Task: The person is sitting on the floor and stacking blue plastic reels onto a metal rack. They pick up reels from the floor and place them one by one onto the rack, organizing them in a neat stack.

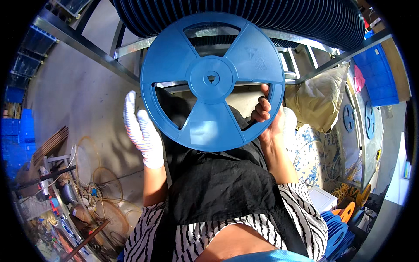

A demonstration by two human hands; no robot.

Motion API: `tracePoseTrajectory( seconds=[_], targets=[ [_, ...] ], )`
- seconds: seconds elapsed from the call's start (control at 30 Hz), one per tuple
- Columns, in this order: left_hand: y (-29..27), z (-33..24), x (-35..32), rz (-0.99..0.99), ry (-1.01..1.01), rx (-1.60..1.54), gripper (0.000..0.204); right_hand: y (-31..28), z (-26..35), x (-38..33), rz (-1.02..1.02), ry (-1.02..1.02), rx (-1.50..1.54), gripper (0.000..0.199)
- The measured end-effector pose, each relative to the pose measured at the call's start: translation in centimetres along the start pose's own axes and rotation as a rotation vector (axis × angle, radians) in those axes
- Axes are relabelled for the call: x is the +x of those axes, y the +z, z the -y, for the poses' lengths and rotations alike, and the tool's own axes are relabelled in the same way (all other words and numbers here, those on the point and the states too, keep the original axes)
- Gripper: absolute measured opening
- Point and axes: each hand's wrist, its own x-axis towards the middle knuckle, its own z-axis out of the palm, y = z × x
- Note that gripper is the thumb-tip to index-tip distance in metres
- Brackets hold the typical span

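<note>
Blue plastic fills the middle of the view: a large flat reel (212, 81) with three spokes and a small hub hole, held up face-on in front of the person. The right hand (267, 117), bare, grips the reel at its lower right rim, fingers hooked through one of the open windows and curled around the rim. The left hand (142, 131), in a white knit glove, stands just left of the reel's lower left edge with its fingers straight and pressed together; whether the palm touches the rim cannot be told. The step in hand looks like steadying or turning the reel, and a next move would probably call for the gloved hand to close on the rim so that both sides are supported. Behind the reel's top runs a dark ribbed duct (279, 17) over a metal frame (87, 48); below the reel lies black cloth (218, 183) across the lap. Further blue reels (336, 231) are stacked far below it to the right.
</note>
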Motion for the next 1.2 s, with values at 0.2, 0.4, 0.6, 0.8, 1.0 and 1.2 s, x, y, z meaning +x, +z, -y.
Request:
tracePoseTrajectory(
  seconds=[0.2, 0.4, 0.6, 0.8, 1.0, 1.2],
  targets=[
    [1.7, -3.9, 0.1, 0.225, 0.187, 0.396, 0.047, 1.3, 0.0, -0.5, 0.134, -0.013, -0.059, 0.068],
    [4.2, -3.7, -2.8, 0.408, -0.361, -0.419, 0.094, 5.0, -3.2, -3.6, 0.525, 0.086, -0.582, 0.090],
    [1.8, -3.3, -1.9, 0.348, -0.830, -1.576, 0.072, 5.2, -3.3, -3.0, 0.714, -0.110, -0.881, 0.095],
    [-1.1, 1.1, -0.3, 0.612, -0.605, -2.024, 0.081, 0.8, -3.2, -2.5, 0.235, -0.084, -0.624, 0.072],
    [-1.1, 1.9, -0.7, 0.637, -0.639, -2.016, 0.083, 0.6, -3.9, -2.5, 0.194, -0.047, -0.654, 0.063],
    [-1.3, 2.1, -1.0, 0.432, -0.791, -2.045, 0.087, 0.2, -4.3, -2.0, 0.200, -0.024, -0.622, 0.059]
  ],
)
